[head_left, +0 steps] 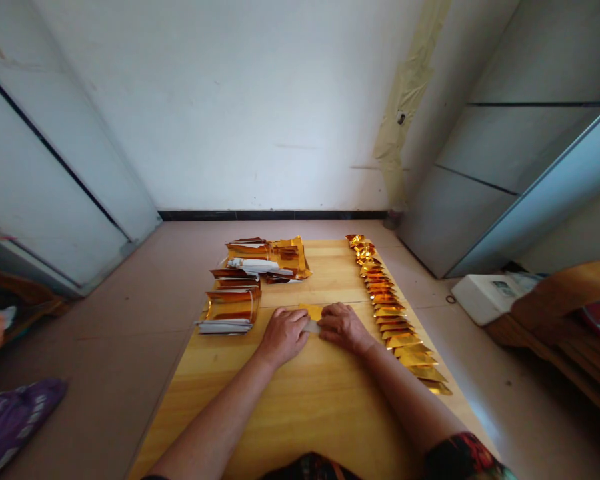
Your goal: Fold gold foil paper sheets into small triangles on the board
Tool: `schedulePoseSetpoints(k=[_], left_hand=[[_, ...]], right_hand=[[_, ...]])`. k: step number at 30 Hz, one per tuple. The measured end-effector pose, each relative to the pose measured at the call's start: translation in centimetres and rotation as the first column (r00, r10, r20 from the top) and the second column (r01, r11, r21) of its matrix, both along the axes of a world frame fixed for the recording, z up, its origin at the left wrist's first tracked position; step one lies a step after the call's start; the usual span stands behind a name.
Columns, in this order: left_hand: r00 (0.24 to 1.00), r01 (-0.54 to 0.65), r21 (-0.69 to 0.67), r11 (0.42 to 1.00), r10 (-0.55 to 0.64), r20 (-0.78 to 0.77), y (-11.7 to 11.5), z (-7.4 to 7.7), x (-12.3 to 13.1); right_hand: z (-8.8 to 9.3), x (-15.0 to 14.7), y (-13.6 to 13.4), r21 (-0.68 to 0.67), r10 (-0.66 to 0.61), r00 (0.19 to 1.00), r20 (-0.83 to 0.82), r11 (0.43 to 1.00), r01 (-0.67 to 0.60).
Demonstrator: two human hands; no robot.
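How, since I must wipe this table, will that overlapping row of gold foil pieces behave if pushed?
The gold foil pieces are probably very light, being thin and creased. Their shiny faces look slippery and, overlapping on the wooden table, several would likely slide together. Edges may crumple.

Bright, even light washes the white wall [230, 107] with only faint shadows, the gold foil strips [385, 300] glint with glare, and strong wide-angle distortion bends the view toward the edges
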State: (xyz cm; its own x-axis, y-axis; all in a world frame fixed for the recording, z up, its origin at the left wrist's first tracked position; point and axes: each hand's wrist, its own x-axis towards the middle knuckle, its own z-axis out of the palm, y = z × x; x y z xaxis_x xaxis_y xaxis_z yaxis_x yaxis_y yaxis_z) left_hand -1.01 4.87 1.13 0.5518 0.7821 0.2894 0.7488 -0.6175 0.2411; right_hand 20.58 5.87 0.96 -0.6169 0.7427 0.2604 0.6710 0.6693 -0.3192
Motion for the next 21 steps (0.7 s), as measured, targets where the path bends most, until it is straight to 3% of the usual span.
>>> schedulePoseSetpoints(k=[10, 16, 21], left_hand=[[0.997, -0.065, 0.011, 0.998, 0.065, 0.034, -0.6, 0.2, 0.6], [0.994, -0.103, -0.006, 0.995, 0.103, 0.045, -0.9, 0.3, 1.0], [0.986, -0.158, 0.035, 0.987, 0.155, 0.066, -1.0, -0.6, 1.5]], right_hand=[[0.7, -0.9, 0.1, -0.038, -0.073, 0.997, -0.012, 0.997, 0.072], [-0.4, -1.0, 0.7, -0.016, -0.109, 0.993, -0.037, 0.994, 0.109], [-0.8, -0.6, 0.8, -0.037, -0.076, 0.993, -0.091, 0.997, 0.073]])
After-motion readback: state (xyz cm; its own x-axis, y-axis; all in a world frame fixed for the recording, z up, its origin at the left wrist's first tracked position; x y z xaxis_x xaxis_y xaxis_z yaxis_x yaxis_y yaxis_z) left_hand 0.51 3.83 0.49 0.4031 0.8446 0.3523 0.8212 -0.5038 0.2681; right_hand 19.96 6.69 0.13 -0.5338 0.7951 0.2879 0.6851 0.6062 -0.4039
